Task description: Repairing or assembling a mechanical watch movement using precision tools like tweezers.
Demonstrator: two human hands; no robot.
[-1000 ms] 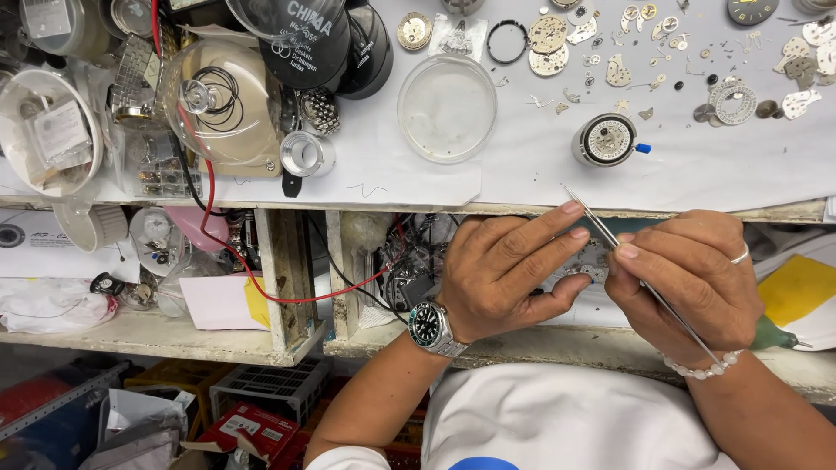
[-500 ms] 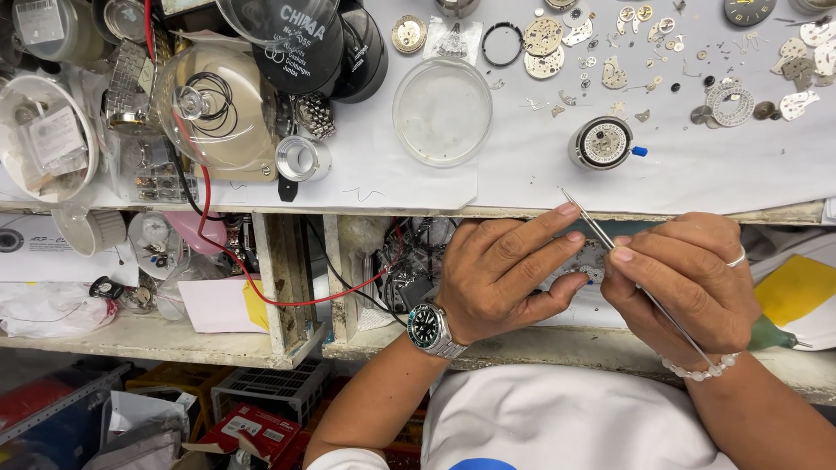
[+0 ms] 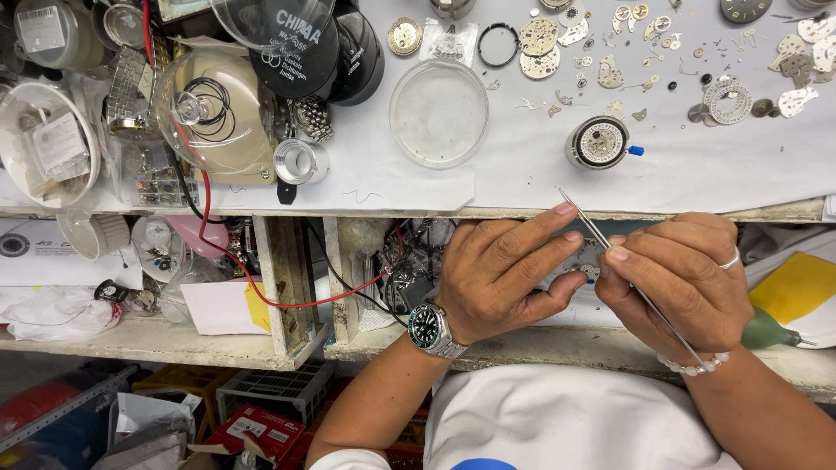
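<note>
Gleaming thin steel tweezers (image 3: pixel 631 283), slanted

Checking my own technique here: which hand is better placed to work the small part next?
Right. The right hand holds the thin metal tool, whose shaft crosses the part. The left hand seems to steady that part.

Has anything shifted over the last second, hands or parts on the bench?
Hardly anything. The right hand with the thin tool edged slightly left toward the left hand; the tool's tip stays up near the bench edge. Nothing was picked up or released. The small part between the hands, the round movement and the clear dish stayed put.
</note>
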